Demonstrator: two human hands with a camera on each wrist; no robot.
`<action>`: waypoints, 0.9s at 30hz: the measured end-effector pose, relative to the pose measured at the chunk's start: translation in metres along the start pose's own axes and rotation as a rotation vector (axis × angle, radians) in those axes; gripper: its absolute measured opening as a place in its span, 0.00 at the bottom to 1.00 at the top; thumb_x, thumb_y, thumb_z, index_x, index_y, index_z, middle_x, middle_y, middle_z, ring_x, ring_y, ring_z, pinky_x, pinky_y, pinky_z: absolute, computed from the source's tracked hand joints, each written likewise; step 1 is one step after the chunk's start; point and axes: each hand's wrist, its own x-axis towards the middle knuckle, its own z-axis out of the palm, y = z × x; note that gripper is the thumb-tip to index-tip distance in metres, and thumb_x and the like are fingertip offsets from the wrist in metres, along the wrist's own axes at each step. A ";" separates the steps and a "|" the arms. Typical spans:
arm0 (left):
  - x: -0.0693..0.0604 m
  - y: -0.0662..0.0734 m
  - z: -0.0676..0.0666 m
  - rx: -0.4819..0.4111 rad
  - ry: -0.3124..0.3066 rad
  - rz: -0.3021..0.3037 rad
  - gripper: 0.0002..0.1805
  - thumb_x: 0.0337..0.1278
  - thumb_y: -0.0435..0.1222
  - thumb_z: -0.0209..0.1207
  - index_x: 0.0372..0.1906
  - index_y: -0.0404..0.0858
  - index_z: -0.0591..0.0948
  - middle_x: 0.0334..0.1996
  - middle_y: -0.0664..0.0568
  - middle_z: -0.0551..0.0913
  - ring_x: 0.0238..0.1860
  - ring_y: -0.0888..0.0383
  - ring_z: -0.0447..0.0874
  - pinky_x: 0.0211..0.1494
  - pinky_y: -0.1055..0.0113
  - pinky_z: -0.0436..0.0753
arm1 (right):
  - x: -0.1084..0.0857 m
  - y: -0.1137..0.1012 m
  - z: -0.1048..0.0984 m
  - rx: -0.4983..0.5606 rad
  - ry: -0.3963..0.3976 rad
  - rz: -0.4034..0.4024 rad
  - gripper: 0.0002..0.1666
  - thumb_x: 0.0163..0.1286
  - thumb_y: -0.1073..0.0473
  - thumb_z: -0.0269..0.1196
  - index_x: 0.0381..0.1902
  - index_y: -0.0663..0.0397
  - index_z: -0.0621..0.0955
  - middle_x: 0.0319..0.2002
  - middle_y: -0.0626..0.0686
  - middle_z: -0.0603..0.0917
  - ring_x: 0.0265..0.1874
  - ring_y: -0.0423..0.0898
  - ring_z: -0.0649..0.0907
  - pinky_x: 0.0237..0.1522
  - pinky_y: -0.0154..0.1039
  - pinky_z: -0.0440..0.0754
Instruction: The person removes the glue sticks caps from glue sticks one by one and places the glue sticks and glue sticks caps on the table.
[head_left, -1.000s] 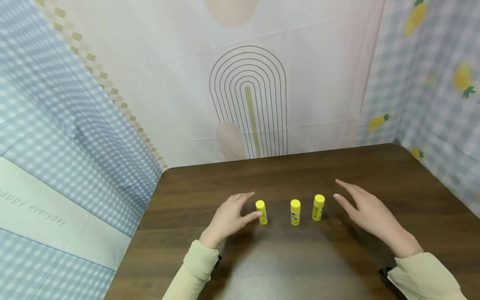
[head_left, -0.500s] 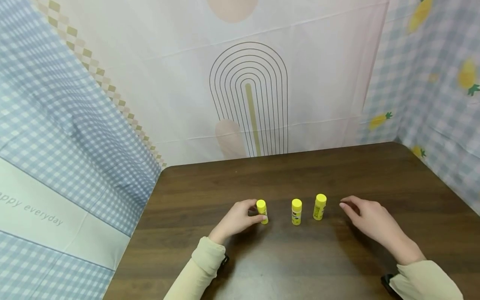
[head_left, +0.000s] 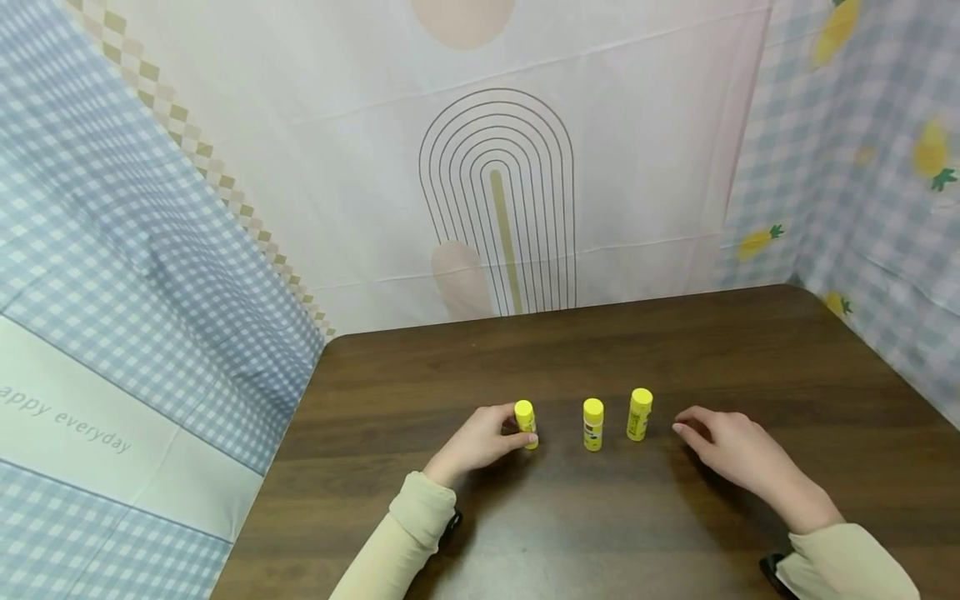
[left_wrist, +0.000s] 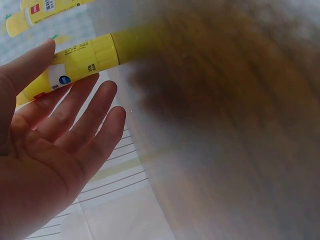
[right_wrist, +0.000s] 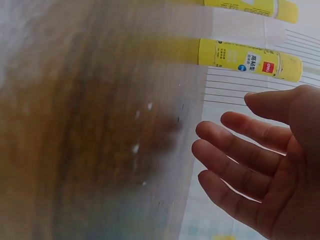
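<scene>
The left fingers (head_left: 516,440) partly hide the glue stick (head_left: 527,422) they pinch.

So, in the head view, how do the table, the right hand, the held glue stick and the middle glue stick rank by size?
1. Table
2. Right hand
3. Held glue stick and middle glue stick: too alike to rank, the first partly covered.
</scene>
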 end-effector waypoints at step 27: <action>0.000 0.035 -0.078 -0.003 0.199 0.030 0.10 0.66 0.43 0.65 0.45 0.43 0.83 0.38 0.56 0.87 0.40 0.58 0.85 0.45 0.62 0.83 | -0.008 0.000 -0.005 0.043 -0.060 -0.001 0.18 0.76 0.53 0.60 0.54 0.61 0.83 0.34 0.48 0.86 0.20 0.40 0.74 0.24 0.40 0.71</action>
